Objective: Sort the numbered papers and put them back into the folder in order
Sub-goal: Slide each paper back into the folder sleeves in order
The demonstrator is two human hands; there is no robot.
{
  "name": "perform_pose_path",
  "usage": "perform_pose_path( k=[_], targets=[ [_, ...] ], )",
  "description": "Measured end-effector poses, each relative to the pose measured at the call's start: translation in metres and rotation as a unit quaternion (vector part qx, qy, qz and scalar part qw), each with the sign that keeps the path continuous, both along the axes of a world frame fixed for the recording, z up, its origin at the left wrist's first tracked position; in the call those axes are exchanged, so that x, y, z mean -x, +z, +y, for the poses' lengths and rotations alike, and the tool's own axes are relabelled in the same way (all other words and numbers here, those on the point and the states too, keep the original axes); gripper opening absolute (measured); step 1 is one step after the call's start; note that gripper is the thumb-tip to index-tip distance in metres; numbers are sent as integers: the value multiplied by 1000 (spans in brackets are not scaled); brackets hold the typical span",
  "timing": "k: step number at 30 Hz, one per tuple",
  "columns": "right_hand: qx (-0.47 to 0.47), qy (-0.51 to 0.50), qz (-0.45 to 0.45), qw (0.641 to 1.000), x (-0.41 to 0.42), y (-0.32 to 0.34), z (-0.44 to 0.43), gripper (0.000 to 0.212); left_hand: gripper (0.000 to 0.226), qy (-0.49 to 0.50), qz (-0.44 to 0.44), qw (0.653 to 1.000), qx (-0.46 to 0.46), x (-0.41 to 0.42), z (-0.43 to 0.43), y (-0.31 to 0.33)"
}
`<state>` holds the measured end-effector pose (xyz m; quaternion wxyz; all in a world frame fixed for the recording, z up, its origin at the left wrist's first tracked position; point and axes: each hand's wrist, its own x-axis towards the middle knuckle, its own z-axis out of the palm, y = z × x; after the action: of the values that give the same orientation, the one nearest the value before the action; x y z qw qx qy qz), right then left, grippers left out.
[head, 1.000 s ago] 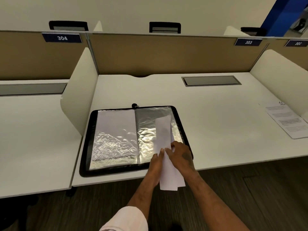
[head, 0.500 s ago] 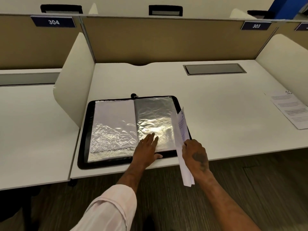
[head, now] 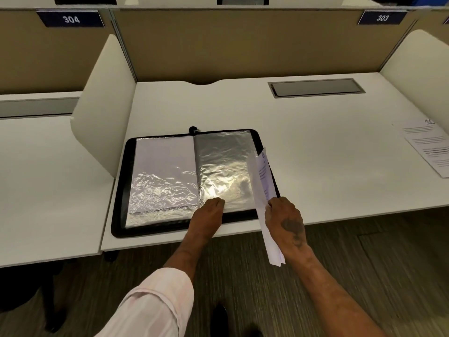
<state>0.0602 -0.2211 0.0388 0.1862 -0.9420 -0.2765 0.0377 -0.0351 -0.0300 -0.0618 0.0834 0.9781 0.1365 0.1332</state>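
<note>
Head cam, the only view here: the loose sheet (head: 427, 147) way off at 3 o'clock is cut by the frame edge, so only part of a "10" and some blurry text lines show. The stack of papers (head: 263, 181) is seen nearly edge-on, and I can only read a "9" on the top sheet, no idea how many sheets are in there. The folder (head: 119, 215) lies open flat near the front edge of the desk (head: 315, 142), and glare on its shiny plastic pages hides whatever is in them. The left hand (head: 209, 212) sits at 6 o'clock on the right-hand page (head: 223, 166) with its fingers curled under. The tips are hidden, so I can't tell if it's pinching the plastic or just resting knuckles on it. The right hand (head: 284, 220) is closed around the papers and holds them upright on edge at the folder's 4 o'clock corner, their lower end hanging past the desk front. Half a second back the left fingers were spread flat on that page; now they're bunched up. The right hand and papers have barely shifted. A second back both hands were on the papers over the right-hand page.
</note>
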Motion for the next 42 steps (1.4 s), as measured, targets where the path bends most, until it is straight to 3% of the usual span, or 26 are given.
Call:
perform_pose_path(
  k=[3,5,8,12,15,18,21,25,30,34,37,42],
  targets=[
    [-12,-6,-7,1000,2,1,-1,21,17,62,9,997,43,-2,0,7],
    [-19,-11,-16,1000,3,2,-1,19,5,122,20,984,126,-6,2,14],
    [-24,-14,-28,999,2,3,-4,19,20,181,19,943,277,-15,10,26],
    [-29,-23,-30,999,2,5,-9,21,29,158,47,914,369,-23,19,27],
    [-48,-28,-35,998,3,8,-11,19,19,124,50,928,348,-19,22,22],
    [-62,-20,-30,997,8,9,-10,21,35,60,87,964,245,-12,22,14],
    [-100,30,-33,994,24,10,-5,23,24,79,78,973,205,-11,21,19],
    [-101,149,-81,980,55,4,0,27,36,102,102,958,246,-18,23,23],
    [-19,211,-70,975,74,-16,-4,47,11,118,132,930,321,-28,28,16],
    [27,231,-68,970,71,-24,-20,48,30,184,104,883,419,-29,28,15],
    [77,234,-62,967,64,-26,-36,47,21,152,115,908,374,-29,28,17],
    [174,243,-74,952,52,-25,-55,61,31,138,88,909,384,-29,25,18]
  ],
)
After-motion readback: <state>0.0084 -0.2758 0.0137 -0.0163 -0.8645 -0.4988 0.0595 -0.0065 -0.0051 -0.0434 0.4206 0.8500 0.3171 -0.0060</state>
